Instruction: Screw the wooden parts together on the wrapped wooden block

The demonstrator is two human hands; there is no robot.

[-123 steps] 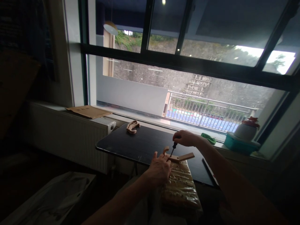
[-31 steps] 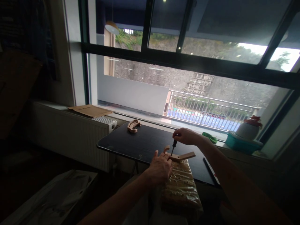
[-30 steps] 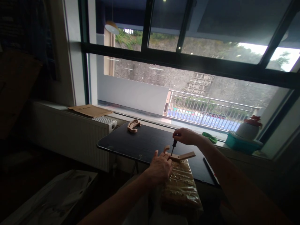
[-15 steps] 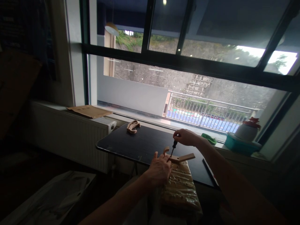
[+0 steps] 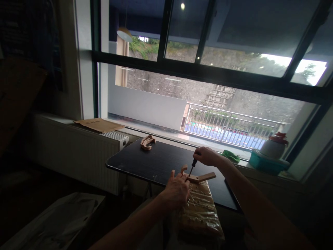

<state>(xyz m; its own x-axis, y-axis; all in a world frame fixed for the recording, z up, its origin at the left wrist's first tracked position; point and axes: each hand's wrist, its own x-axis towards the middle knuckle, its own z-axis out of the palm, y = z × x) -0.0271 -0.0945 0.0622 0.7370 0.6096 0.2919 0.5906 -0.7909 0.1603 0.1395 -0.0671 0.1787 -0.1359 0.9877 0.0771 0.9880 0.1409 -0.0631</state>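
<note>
My right hand (image 5: pixel 206 156) is closed around the handle of a black screwdriver (image 5: pixel 194 162), its shaft pointing down. The tip meets a light wooden hook (image 5: pixel 195 178), which has a curled end on the left, a dark hole in its flat part and an arm slanting up to the right. My left hand (image 5: pixel 178 189) presses the left part of this hook, its fingertips close to the screwdriver tip. Beneath lies a brown block wrapped in clear plastic (image 5: pixel 199 205), reaching toward me from the table. The screw, if any, is too small to make out.
More curved wooden pieces (image 5: pixel 147 142) lie at the back left of the black table (image 5: pixel 130 159). Along the window sill are a green cloth (image 5: pixel 231 156), a teal box (image 5: pixel 267 162) and a pale jug with a red top (image 5: pixel 274 146). A brown envelope (image 5: pixel 99 125) rests over the radiator (image 5: pixel 78 152).
The view has shifted slightly. Both hands keep their places, the screwdriver still standing on the wooden hook; my right hand's grip on the handle looks slightly turned.
</note>
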